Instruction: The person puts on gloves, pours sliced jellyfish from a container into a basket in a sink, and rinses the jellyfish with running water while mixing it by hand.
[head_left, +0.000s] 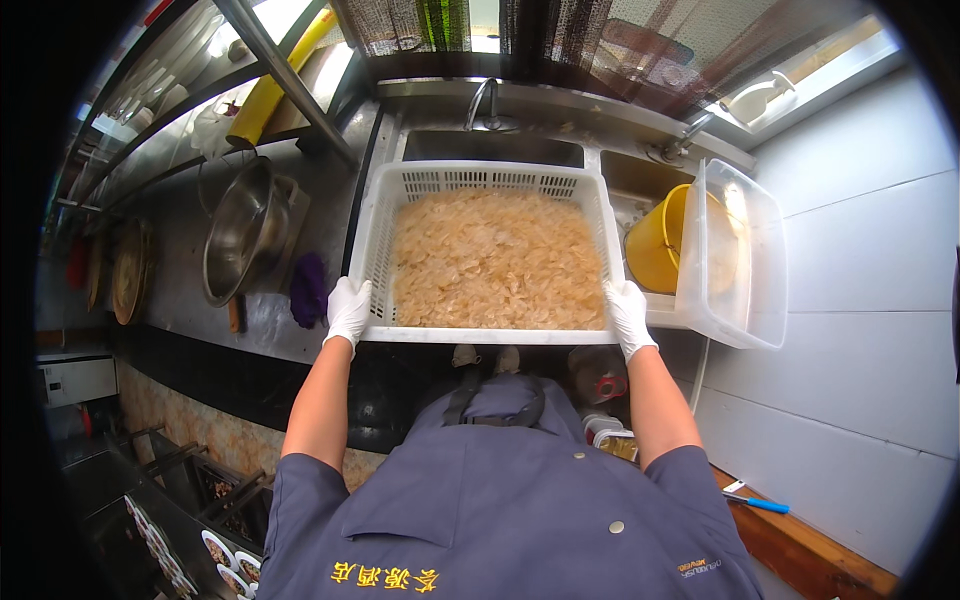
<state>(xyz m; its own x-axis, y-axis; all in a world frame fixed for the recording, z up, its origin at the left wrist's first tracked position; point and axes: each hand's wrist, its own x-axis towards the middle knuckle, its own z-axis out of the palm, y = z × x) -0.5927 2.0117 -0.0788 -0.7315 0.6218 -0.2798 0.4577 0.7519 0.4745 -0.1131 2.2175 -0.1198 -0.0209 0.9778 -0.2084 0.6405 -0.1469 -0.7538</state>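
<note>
Both my hands wear white gloves and grip a white slotted plastic basket (480, 335) by its sides. My left hand (349, 307) holds its near left corner, and my right hand (628, 309) holds the near right one. A broad layer of thin, pale amber flakes (499, 259) fills the basket floor; I cannot tell what food they are. The basket lies over the front part of a stainless steel sink (491, 148), whose far strip shows beyond the basket rim. What bears the basket's weight is hidden beneath it.
A curved faucet (491, 105) rises behind the basket. To the right are a yellow bucket (654, 244) and a tilted clear plastic bin (731, 262). On the left counter sit a steel bowl (244, 232) and a purple cloth (307, 291). A metal shelf post (285, 75) slants above.
</note>
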